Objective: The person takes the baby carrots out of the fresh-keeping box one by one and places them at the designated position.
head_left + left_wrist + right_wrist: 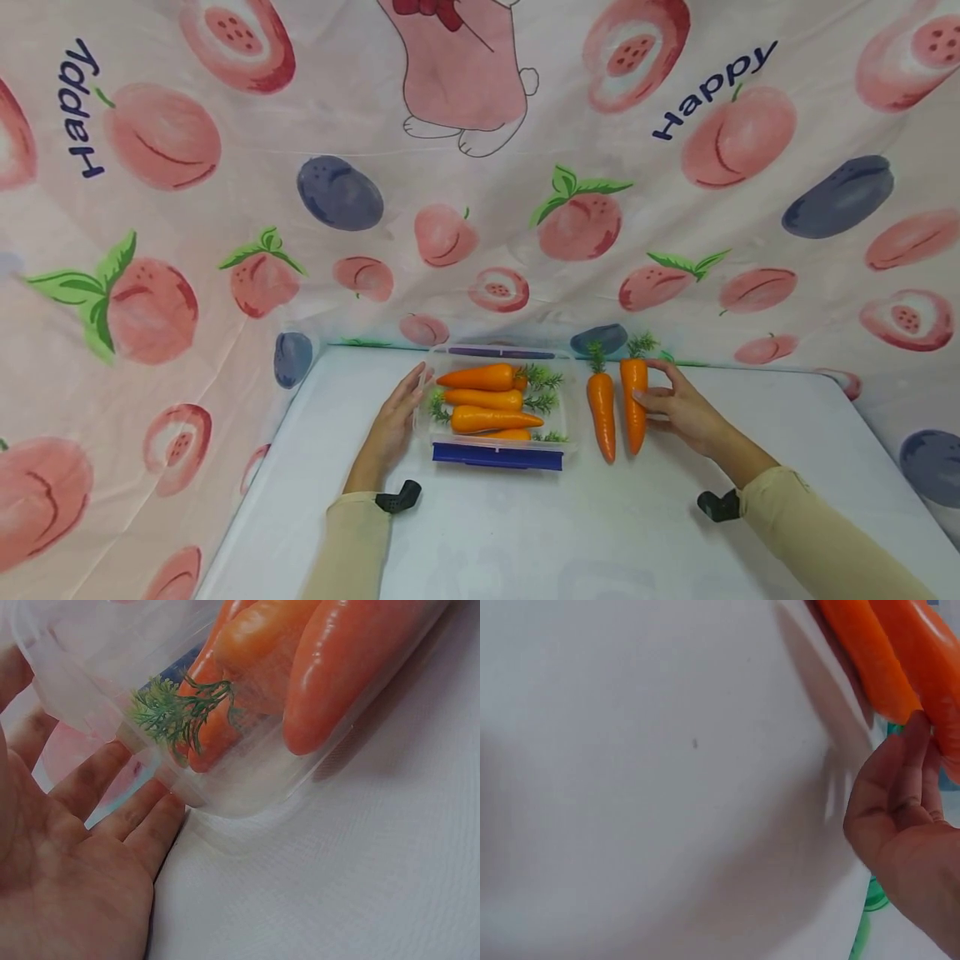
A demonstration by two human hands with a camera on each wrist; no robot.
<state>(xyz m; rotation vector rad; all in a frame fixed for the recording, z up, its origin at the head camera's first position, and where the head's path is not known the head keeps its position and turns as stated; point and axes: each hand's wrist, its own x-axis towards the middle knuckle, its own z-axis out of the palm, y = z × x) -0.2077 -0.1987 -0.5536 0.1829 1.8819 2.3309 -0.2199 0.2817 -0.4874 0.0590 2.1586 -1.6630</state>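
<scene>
A clear plastic container point(572, 417) with a blue latch flap point(497, 456) along its front stands on the table, several orange toy carrots point(491, 419) with green tops lying inside. My left hand point(393, 417) rests at its left side. In the left wrist view, the fingers point(135, 802) reach out straight against the clear wall. To the right of the container, a loose carrot point(602, 421) lies with its leafy top toward the back. Beside it, my right hand point(682, 408) pinches another carrot point(634, 417) between thumb and fingers, its tip pointing toward me.
The white table point(525, 533) ends at the back against a hanging fruit-print cloth point(480, 183), which also covers the left and right sides. A black wrist-worn device point(399, 497) sits on the left wrist and a similar one point(720, 505) on the right.
</scene>
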